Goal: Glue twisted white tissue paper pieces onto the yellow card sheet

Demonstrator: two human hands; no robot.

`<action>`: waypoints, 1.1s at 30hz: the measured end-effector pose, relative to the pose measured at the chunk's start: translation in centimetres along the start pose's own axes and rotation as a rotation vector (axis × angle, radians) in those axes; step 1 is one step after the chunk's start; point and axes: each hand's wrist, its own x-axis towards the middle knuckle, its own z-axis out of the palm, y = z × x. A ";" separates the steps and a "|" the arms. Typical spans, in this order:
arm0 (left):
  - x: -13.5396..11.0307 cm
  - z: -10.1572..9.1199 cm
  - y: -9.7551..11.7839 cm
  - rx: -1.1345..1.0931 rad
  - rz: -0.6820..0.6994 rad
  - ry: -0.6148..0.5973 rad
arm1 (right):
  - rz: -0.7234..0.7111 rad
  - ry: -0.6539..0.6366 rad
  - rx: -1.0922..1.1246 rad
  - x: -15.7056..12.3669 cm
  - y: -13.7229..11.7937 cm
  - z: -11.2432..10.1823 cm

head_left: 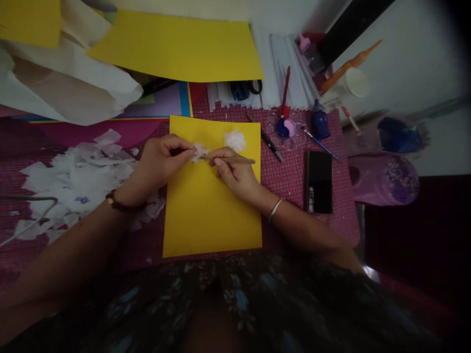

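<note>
A yellow sheet of card (213,211) lies in front of me. On its upper part is a small ruffled tuft of white tissue paper (199,150). My left hand (162,159) is closed in a pinch at the left edge of this tuft. From the right, my right hand (235,174) grips a thin tan stick (241,160), its tip against or just beside the tuft; the fingers partly cover it. A second, fuller white tissue paper tuft (234,140) sits on the card above my right hand.
Loose white tissue paper squares (81,176) are heaped at the left. A phone (318,181), a blue paint bottle (320,120), a paint palette (286,128) and a black pen (271,145) lie to the right. More yellow card (180,46) stands behind.
</note>
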 end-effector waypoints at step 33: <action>-13.0 -3.4 -0.6 0.424 0.030 0.059 | 0.225 0.082 0.450 -0.3 -0.2 -0.3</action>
